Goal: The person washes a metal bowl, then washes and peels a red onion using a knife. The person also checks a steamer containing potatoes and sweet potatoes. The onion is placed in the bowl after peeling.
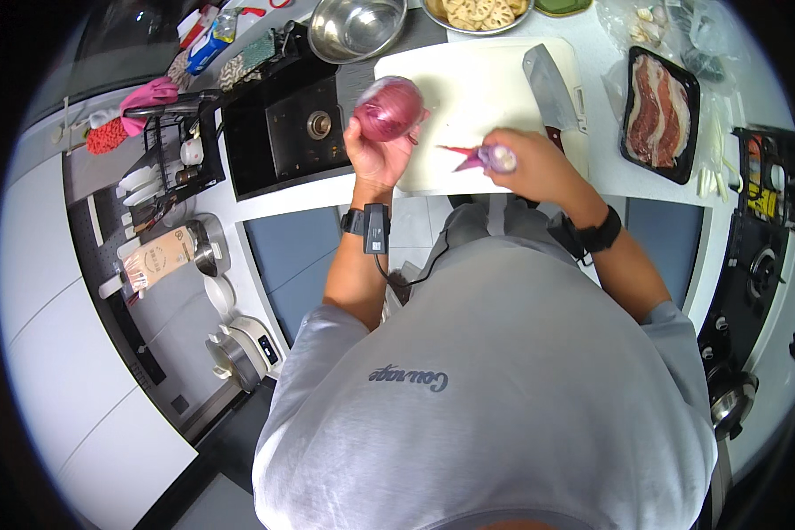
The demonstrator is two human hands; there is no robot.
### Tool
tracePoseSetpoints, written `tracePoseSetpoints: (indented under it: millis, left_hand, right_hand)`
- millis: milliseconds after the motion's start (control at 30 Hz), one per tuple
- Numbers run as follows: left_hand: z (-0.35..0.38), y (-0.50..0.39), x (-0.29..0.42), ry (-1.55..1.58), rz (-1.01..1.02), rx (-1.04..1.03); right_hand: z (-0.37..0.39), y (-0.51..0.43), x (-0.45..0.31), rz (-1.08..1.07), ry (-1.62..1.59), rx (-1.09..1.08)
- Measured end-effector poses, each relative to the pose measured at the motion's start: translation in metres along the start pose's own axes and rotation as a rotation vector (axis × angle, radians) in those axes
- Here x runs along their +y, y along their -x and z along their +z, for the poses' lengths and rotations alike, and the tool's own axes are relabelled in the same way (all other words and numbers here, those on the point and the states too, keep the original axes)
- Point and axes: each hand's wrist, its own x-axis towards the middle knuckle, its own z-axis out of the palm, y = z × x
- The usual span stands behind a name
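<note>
My left hand (385, 159) holds up a large red onion (389, 109) above the left side of a white cutting board (470, 79). The onion is whole and round, with shiny purple-red skin. Over the board's near edge, my right hand (536, 165) grips a purple piece of onion (500, 159) with a pale, round cut end. Thin purple-red strips trail from it to the left; blur hides their exact shape. A cleaver (550, 83) lies on the right of the board, blade pointing away from me, its handle just beyond my right hand.
A black sink (298, 126) lies left of the board. Behind stand a steel bowl (358, 30) and a bowl of sliced lotus root (480, 13). On the right are a black tray of raw meat (659, 112), scallions (715, 152) and a gas stove (755, 278).
</note>
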Motion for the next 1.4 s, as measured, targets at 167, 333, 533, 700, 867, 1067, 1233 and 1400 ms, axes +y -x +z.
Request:
tracePoseSetpoints:
  millis: [167,333,533,700,867,1067,1233,1400]
  left_hand:
    - [0.004,0.002,0.028,0.061,0.032,-0.017]
    - [0.008,0.01,0.031,0.027,0.048,0.045]
    - [-0.013,0.006,0.026,0.137,-0.112,0.013]
    - [-0.044,-0.001,0.003,0.036,-0.168,0.062]
    - [-0.056,-0.027,-0.018,-0.532,-0.261,0.109]
    - [-0.038,-0.046,-0.029,-1.133,-0.19,0.208]
    - [-0.026,-0.034,-0.035,-1.762,0.333,0.014]
    - [-0.029,-0.024,-0.027,-1.887,0.504,-0.169]
  right_hand:
    - [-0.001,0.002,-0.001,0.035,-0.015,0.108]
    - [0.0,-0.004,0.01,0.119,0.017,0.202]
    - [0.003,-0.002,0.016,0.102,0.068,0.315]
    - [0.007,-0.001,0.02,0.247,0.02,0.369]
    - [0.014,0.001,0.016,0.321,-0.022,0.42]
    - [0.027,-0.004,0.002,0.243,0.119,0.474]
    - [0.04,-0.01,-0.015,0.214,0.255,0.532]
    - [0.052,-0.012,-0.031,0.201,0.392,0.605]
